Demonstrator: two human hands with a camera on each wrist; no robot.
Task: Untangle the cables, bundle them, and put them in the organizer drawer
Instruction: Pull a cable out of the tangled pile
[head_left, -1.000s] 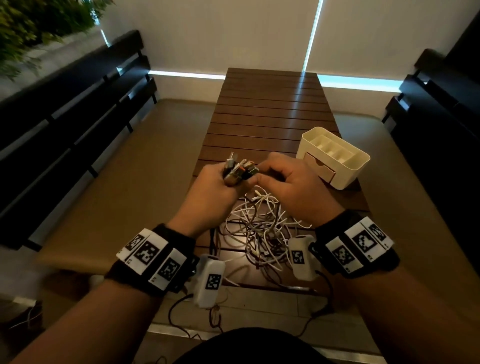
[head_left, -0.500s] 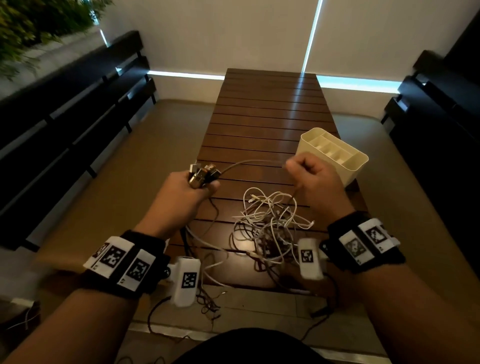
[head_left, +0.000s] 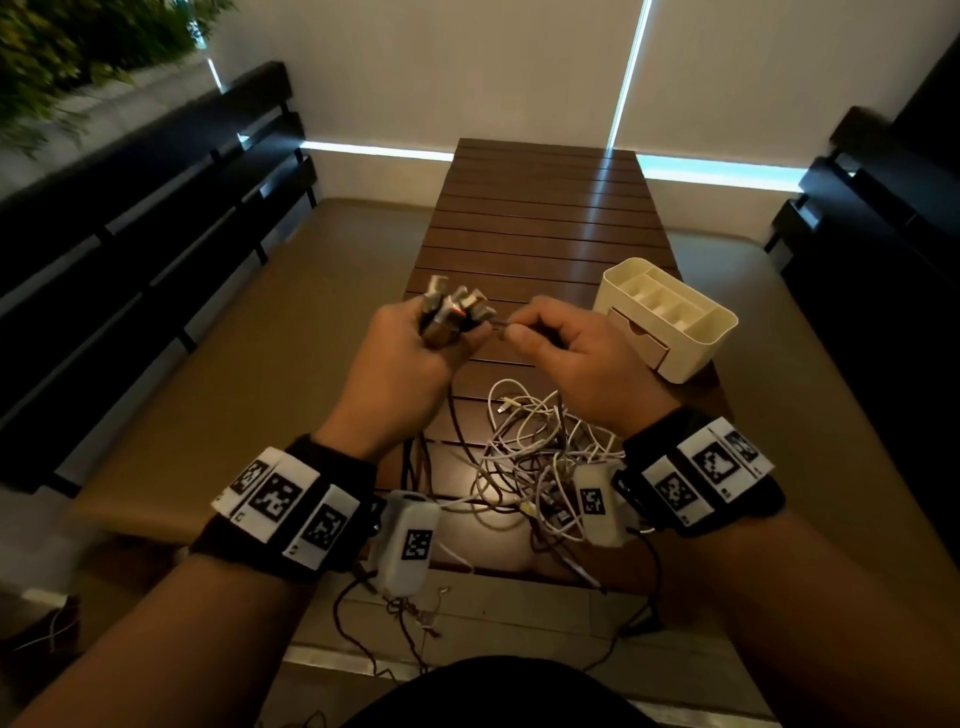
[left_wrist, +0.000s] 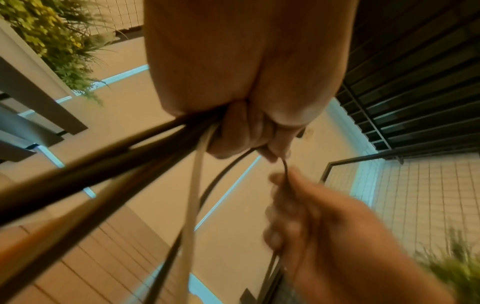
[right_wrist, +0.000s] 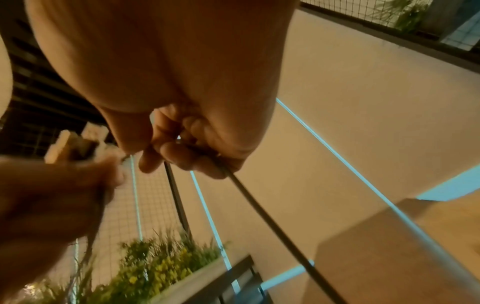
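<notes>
My left hand (head_left: 410, 353) grips a bunch of cable plugs (head_left: 454, 312) held above the slatted wooden table (head_left: 540, 208); dark and white cables (left_wrist: 192, 195) trail down from its fist (left_wrist: 241, 131). Close beside it, my right hand (head_left: 566, 353) pinches a thin dark cable (right_wrist: 259, 207) just off the plugs. A tangle of white cables (head_left: 535, 452) lies on the table under both hands. The cream organizer (head_left: 670, 317) stands at the right, its small drawer (head_left: 639, 338) pushed in.
Dark slatted benches (head_left: 145, 218) run along the left and right sides. A planter with green foliage (head_left: 78, 47) is at the upper left. Loose dark wires (head_left: 405, 618) hang off the table's near edge.
My hands had pulled apart, stretching a cable between them. Now they have come back together, the right hand pinching the cable right beside the plugs in the left.
</notes>
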